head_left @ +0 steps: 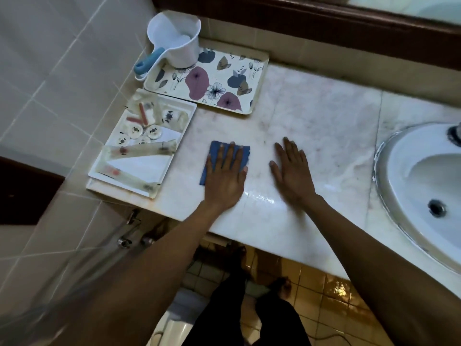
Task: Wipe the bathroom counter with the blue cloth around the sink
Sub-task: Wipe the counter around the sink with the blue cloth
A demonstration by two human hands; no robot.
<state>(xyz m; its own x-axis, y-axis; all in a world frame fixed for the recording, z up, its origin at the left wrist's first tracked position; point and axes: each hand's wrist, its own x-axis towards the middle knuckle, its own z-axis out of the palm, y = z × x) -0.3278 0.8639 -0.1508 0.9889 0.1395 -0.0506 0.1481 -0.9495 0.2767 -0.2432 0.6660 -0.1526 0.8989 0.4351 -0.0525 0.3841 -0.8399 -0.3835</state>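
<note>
A folded blue cloth (215, 153) lies flat on the pale marble counter (324, 126), left of centre. My left hand (225, 178) presses down on the cloth with its fingers spread across it. My right hand (291, 171) rests flat on the bare counter just to the right of the cloth, fingers apart and holding nothing. A white oval sink (424, 176) is set into the counter at the far right. A wet, shiny streak shows on the counter between my two wrists.
A white tray (159, 171) of small toiletries sits at the counter's left end, close to the cloth. Behind it lies a floral tray (212, 81) with a white scoop jug (174, 38) on its corner. Tiled wall stands to the left, tiled floor below.
</note>
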